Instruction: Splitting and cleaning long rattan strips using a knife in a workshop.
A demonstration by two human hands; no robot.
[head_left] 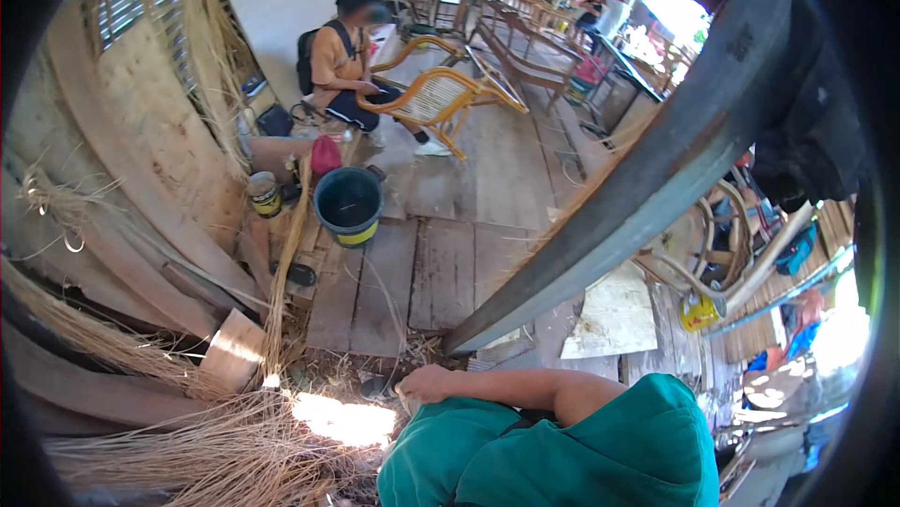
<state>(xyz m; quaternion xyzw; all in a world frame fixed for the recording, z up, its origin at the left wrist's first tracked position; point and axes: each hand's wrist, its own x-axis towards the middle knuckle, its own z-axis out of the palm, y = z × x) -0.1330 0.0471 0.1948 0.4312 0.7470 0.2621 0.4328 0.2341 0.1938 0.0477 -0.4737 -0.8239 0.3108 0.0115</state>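
The shirt (553, 446) is green, strands (206, 455) tan, bucket (356, 233) dark and yellow.

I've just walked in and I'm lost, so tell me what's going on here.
The camera wearer's right hand is low in front of the green clothing; whether it grips anything is too unclear to tell. The left hand is out of view. Pale loose strands lie heaped at lower left. Across the plank floor, another person sits with a hand at a tilted chair with a woven panel. A dark bucket stands between the two.
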